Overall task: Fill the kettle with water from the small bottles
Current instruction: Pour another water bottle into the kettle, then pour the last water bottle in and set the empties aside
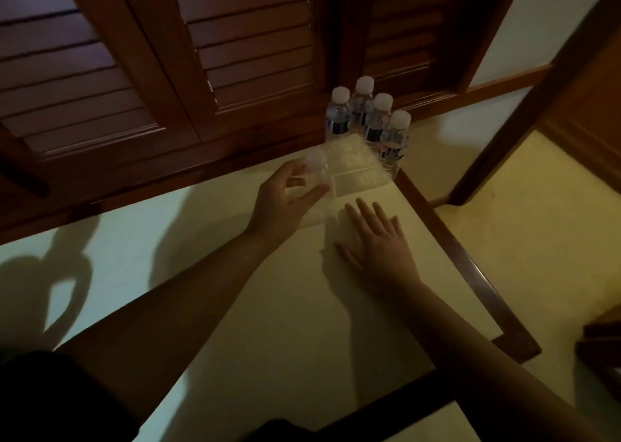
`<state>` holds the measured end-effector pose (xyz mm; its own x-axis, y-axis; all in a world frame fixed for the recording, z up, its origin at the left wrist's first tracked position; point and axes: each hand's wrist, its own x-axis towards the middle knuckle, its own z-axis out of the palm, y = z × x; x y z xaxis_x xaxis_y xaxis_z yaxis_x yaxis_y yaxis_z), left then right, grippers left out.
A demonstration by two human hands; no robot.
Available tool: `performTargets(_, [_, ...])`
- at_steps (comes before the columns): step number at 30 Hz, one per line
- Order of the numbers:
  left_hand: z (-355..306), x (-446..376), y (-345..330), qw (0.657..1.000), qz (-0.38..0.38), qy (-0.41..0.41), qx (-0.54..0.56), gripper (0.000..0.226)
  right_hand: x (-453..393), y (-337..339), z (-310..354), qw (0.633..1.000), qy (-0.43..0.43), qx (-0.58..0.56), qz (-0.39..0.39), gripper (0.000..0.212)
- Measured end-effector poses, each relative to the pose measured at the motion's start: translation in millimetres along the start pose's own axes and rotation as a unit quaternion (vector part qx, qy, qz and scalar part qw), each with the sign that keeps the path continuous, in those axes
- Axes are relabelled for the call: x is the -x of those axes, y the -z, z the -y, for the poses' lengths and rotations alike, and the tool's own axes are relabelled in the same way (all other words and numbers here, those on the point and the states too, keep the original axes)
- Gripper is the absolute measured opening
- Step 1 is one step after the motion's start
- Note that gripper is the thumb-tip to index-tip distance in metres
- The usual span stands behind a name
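Observation:
Several small capped water bottles (369, 119) stand in a cluster at the far right corner of the pale table (201, 246). My left hand (285, 203) is wrapped around a clear small bottle (316, 172) with a white cap, holding it just above the table; its body looks see-through. My right hand (376, 240) lies flat on the table, fingers spread, holding nothing, a little to the right of the left hand. No kettle itself is in view; only a kettle-shaped shadow (50, 280) falls on the table at the left.
A clear plastic tray (356, 169) sits in front of the bottle cluster. Dark wooden louvred shutters (201, 55) run along the table's far edge. The table's dark wooden rim (463, 260) drops to the floor on the right, beside a wooden frame (537, 105).

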<state>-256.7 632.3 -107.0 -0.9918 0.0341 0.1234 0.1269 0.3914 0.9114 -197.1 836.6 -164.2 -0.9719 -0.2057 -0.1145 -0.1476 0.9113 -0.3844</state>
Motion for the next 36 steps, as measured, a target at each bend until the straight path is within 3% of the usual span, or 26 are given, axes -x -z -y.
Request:
performTargets(8, [7, -62, -50, 0.999, -0.028, -0.02, -0.001, 0.058, -12, -9, -5, 1.0, -0.01, 0.021, -0.016, 0.078])
performTargets(16, [24, -77, -78, 0.997, -0.07, 0.021, 0.028, 0.058, -13, -9, -5, 1.0, -0.008, 0.019, -0.014, 0.079])
performTargets(26, [37, -95, -89, 0.985, -0.096, 0.084, 0.116, 0.058, -13, -12, -4, 0.999, -0.015, 0.029, -0.026, 0.079])
performTargets(32, [42, -91, -89, 0.981, -0.076, 0.117, 0.132, 0.055, -12, -9, -5, 0.999, -0.011, 0.02, -0.023, 0.081])
performTargets(36, [39, -69, -66, 0.988, -0.077, 0.102, 0.082, 0.06, -10, -7, -4, 1.0, -0.011, 0.014, -0.026, 0.08])
